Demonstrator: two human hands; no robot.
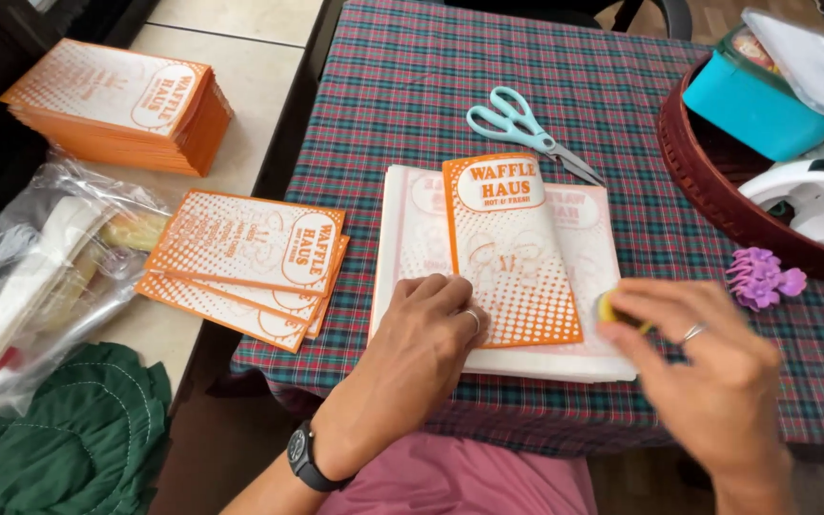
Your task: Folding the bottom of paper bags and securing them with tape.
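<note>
Pinning an orange paper bag, left grip flat, apart; right grip clamped on yellow object.

1. A table under a plaid cloth of red, green and blue fills the middle and right.
2. A pale tiled counter stands to the left, with a dark gap between the 2.
3. A dark chair leg shows at the far edge.
4. Soft, even light, with faint shadows.
</note>
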